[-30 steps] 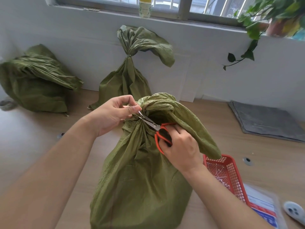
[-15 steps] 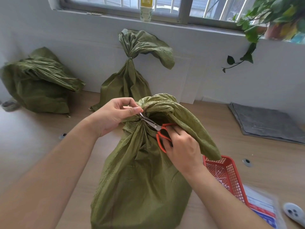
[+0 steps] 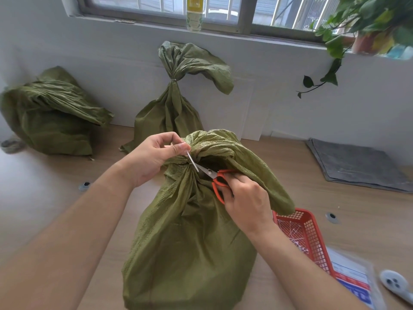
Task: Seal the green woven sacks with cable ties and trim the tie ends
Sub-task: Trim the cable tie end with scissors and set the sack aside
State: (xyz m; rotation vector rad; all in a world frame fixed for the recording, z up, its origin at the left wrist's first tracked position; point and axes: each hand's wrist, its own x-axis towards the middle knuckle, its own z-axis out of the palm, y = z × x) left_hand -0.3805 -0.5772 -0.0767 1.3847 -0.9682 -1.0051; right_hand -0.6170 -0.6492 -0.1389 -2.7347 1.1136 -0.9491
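A single wide-angle head camera looks forward and down, close above the grip of the left hand (image 3: 154,158) and right hand (image 3: 247,199); the wall (image 3: 290,92) stands beyond it.

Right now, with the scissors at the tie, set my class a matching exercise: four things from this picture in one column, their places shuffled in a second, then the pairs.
Things
1 scissors
2 red basket
3 bottle
4 grey mat

Places
A on the windowsill
B in the right hand
C flat by the wall, far right
D beside the near sack

Pairs: 1-B, 2-D, 3-A, 4-C
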